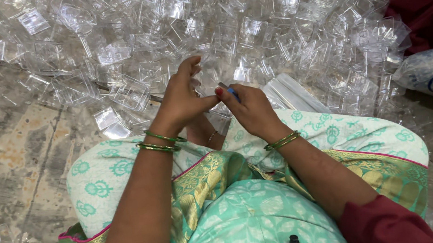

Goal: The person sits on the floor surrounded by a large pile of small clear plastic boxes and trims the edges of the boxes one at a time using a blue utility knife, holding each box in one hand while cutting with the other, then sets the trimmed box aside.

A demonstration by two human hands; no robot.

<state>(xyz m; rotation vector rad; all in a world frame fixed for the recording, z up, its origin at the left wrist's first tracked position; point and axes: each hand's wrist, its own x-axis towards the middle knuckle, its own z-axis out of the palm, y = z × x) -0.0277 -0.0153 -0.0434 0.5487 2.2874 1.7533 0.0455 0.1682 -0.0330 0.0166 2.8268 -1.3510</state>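
Above the lap, left hand (182,101) and right hand (249,108) together, pinching blue tool (232,91), clear plastic boxes (213,25) beyond

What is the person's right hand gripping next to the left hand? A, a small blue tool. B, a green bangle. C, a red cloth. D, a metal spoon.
A: the right hand closes around a small blue tool, its tip showing above the fingers, close beside the left hand and in front of the pile of clear plastic boxes.

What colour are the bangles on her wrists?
Green with gold edging, on both wrists: left bangles, right bangles; head view.
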